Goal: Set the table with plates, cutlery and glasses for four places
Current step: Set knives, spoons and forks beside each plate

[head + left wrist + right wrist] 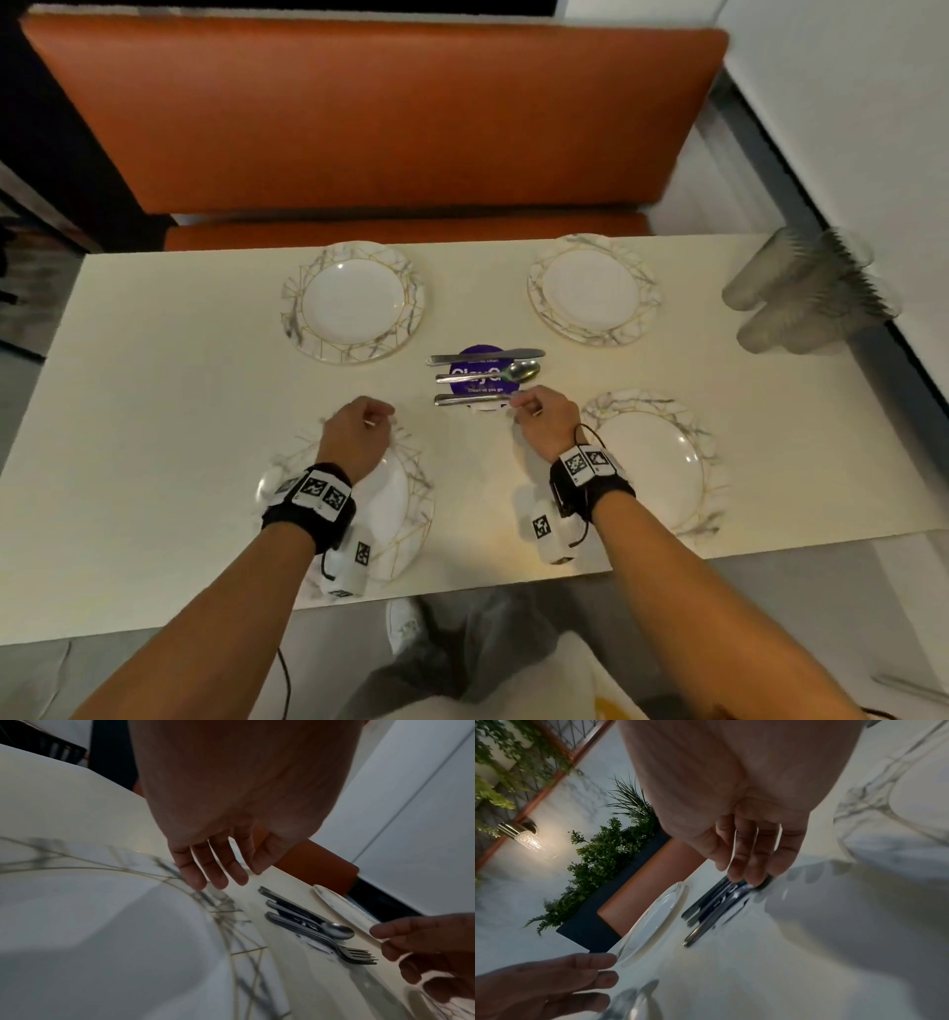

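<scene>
Though the head view is soft with blur, four marbled plates show on the cream table (154, 360): the far left plate (353, 302), the far right plate (594, 289), the near right plate (662, 460), and the near left plate (405, 493), half hidden under the left forearm and wrist band. The cutlery lies side by side in the middle on a purple sticker (480, 372) whose lettering is mostly covered: a knife (485, 356), a spoon (488, 374) and a fork (472, 399), its tines hidden by the right hand in the head view. The left hand (357, 429) hovers over the far rim of the near left plate, fingers loose and straight, holding nothing. The right hand (544, 419) reaches onto the tine end of the cutlery; the right wrist view shows its fingertips (752, 876) at the metal, but whether they pinch it is unclear. Clear glasses (806, 295) stand smeared by blur at the table's far right corner, their number unclear. An orange bench (369, 113) sits behind the table.
</scene>
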Tool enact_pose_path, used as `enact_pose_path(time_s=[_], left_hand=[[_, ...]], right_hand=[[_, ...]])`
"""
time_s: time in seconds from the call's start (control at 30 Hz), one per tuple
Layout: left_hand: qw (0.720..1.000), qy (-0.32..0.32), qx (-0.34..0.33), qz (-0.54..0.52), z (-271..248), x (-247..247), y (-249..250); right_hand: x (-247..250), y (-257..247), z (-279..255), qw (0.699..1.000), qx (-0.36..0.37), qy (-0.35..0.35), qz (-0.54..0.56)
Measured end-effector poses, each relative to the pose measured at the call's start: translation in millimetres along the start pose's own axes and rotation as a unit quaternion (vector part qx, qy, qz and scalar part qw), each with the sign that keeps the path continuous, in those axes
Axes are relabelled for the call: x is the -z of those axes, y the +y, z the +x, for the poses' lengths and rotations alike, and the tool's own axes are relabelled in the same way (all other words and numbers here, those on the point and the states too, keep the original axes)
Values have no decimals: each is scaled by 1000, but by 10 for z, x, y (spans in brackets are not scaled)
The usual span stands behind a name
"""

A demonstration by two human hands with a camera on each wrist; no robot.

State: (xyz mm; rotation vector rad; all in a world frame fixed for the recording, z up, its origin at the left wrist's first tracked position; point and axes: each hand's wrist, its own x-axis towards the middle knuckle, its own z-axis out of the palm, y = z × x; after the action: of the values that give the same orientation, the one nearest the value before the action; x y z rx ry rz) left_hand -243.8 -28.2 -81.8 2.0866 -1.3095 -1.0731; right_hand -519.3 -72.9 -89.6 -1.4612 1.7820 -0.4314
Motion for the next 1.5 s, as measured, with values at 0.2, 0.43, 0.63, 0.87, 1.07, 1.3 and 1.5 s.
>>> enact_pose_path(time_s=[0.2,0.43,0.63,0.87,1.07,1.3,1.5], left_hand=[[999,-15,-19,29,569,-536,666],[975,-29,-100,194,1179,-929,1008],[943,-51,-122,306,1351,-1116,1074],[930,-100,-130,330,1440,-1138,1100],[892,-131,-162,402,1420,-1185,1139],[921,-118,-170,330,1367,-1142,1109],[942,-105,-193,252,1366,-1032,1107]], right_hand=[[436,82,675,999,21,-9,-36],[640,95,1410,971,60,-143,-182],[629,136,1665,942,129,-193,-244],[577,149,1727,929,160,-190,-275],[537,63,1755,912,128,-216,-324],[521,78,1735,922,120,-208,-305],[651,-67,1757,931,145,-183,-281]])
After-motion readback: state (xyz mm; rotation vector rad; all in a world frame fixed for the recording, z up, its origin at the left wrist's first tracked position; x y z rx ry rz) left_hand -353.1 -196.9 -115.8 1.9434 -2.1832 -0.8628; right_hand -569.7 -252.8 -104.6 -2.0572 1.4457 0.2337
